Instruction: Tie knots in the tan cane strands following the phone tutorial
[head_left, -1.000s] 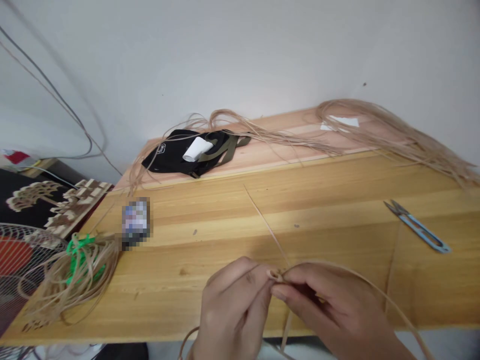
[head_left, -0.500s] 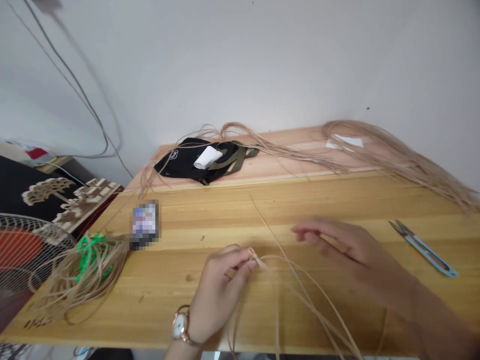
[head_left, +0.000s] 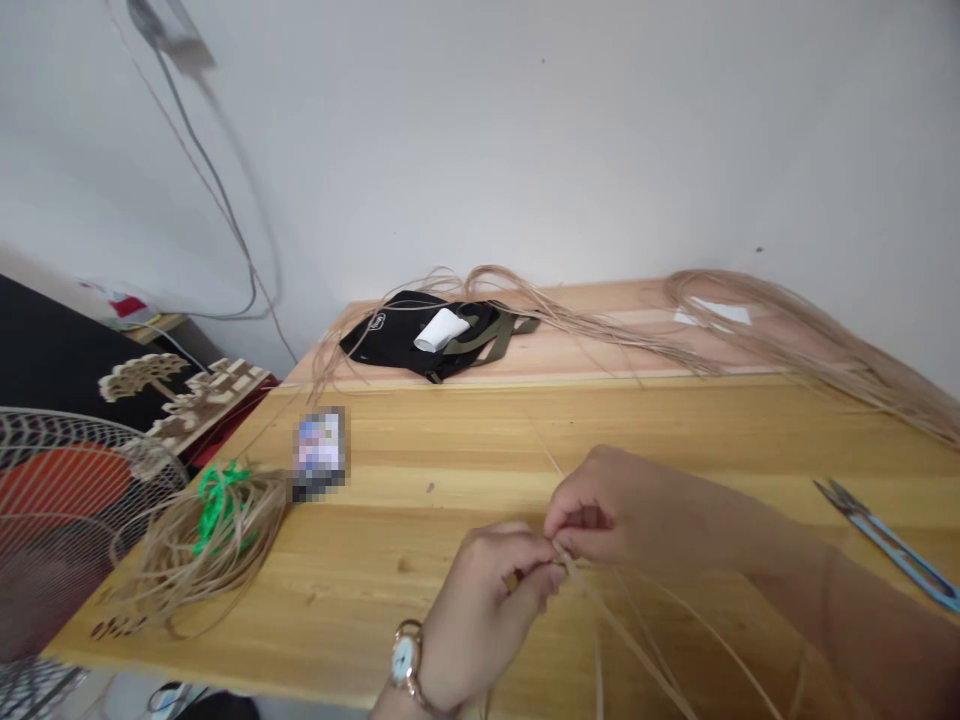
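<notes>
Thin tan strips (head_left: 616,622), like rattan or cane, meet between my two hands over the wooden table. Thumb and forefinger of my left hand (head_left: 499,610) pinch them where they cross; a wristwatch (head_left: 405,655) is on that wrist. Right beside it, my right hand (head_left: 604,508) closes its fingertips on a strip at the same spot. Loose strip ends trail down toward the front edge, and one thin end points away behind my right hand. The crossing itself is mostly covered by my fingertips. Thread snips (head_left: 889,543) with light blue handles lie to the right.
A coil of strips (head_left: 169,565) tied with green string (head_left: 220,510) lies at left, near a white fan guard (head_left: 82,440). A blurred packet (head_left: 321,450) is beside it. Farther back are a black bag (head_left: 390,345), white paper roll (head_left: 442,330) and long strip bundle (head_left: 810,320).
My right hand has come in from the right and closed on the strips beside my left hand, which keeps its pinch. The camera view has shifted, moving the scene slightly.
</notes>
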